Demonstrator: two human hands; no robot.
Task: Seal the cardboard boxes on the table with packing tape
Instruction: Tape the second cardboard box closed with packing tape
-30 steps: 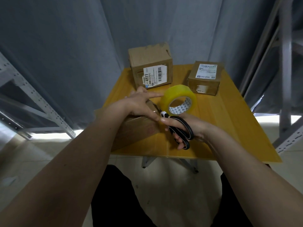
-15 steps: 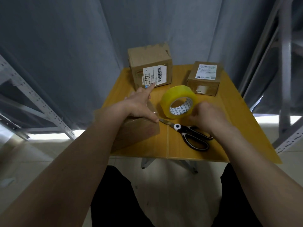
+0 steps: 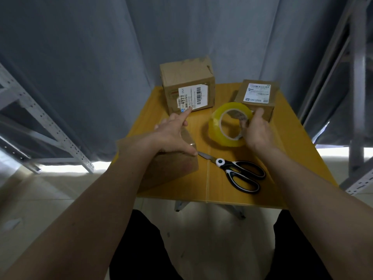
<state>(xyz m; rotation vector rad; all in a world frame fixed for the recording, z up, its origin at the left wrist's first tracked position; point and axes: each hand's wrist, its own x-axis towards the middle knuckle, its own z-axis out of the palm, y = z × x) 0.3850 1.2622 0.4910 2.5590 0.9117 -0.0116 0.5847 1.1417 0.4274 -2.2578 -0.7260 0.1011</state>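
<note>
L hand (image 3: 173, 134) lies flat, palm down, on top of the near brown cardboard box (image 3: 171, 168) at the table's front-left corner. Fingers straight and spread, index finger pointing up-table toward the white label of the taller brown cardboard box (image 3: 187, 85), thumb stretched along the near box's top-right edge w/ a glossy strip of clear tape under it. L forearm comes in from lower left, wrist straight.

R hand (image 3: 257, 130) grips the yellowish roll of clear packing tape (image 3: 226, 126): thumb up over the outer rim, fingers curled into the core. Roll is tilted, open core facing the camera; can't tell if its lower edge rests on the table. R forearm enters from lower right, wrist bent slightly inward.

Small flat brown cardboard box w/ white label (image 3: 256, 98) sits at back right, just behind the roll and R hand. Tall box stands at back centre, apart from the small one.

Black-and-white-handled scissors (image 3: 236, 172) lie on the yellow wooden table (image 3: 292, 158) near the front, blades closed, tip pointing at the near box's corner, just beside the L thumb, handles toward front right.
</note>
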